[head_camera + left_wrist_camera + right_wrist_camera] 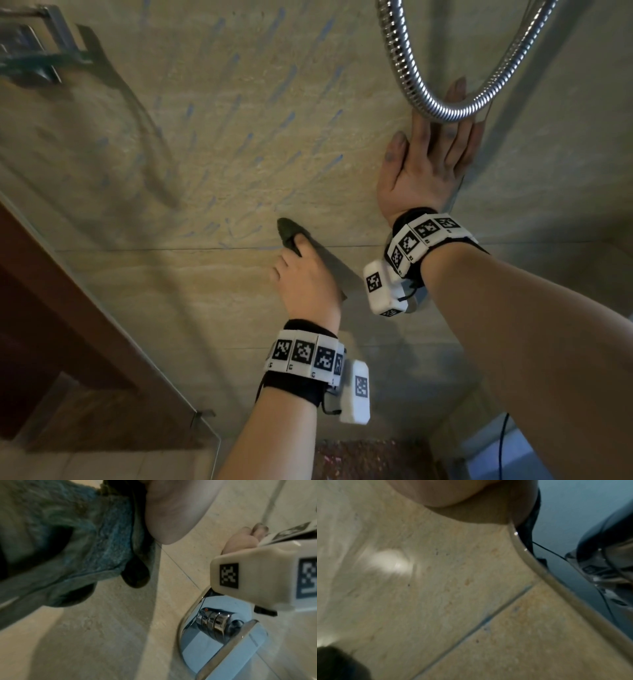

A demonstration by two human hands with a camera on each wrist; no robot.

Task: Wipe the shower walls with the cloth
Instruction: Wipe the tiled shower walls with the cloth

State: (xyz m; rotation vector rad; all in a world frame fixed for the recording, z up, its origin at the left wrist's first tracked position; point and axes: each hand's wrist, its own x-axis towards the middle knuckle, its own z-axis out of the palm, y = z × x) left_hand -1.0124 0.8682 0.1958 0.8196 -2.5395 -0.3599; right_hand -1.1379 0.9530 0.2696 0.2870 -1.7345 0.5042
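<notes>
A dark blue-green terry cloth (287, 230) is pressed on the beige tiled shower wall (222, 130), just above a horizontal grout line. My left hand (301, 267) grips it, fingers curled round the bunched cloth (89, 540), which fills the upper left of the left wrist view. Blue streaks run across the wall above and left of the cloth. Up and to the right, my right hand (431, 154) lies flat on the wall with straight fingers and holds nothing. Its fingertips pass behind the hose loop. The right wrist view shows only my palm heel and bare tile (436, 595).
A chrome shower hose (442, 114) hangs in a loop over my right fingers. A chrome mixer valve with a lever (217, 635) sticks out of the wall below my right wrist. A metal-and-glass shelf (34, 51) is at top left. A glass panel edge (113, 315) runs along the left.
</notes>
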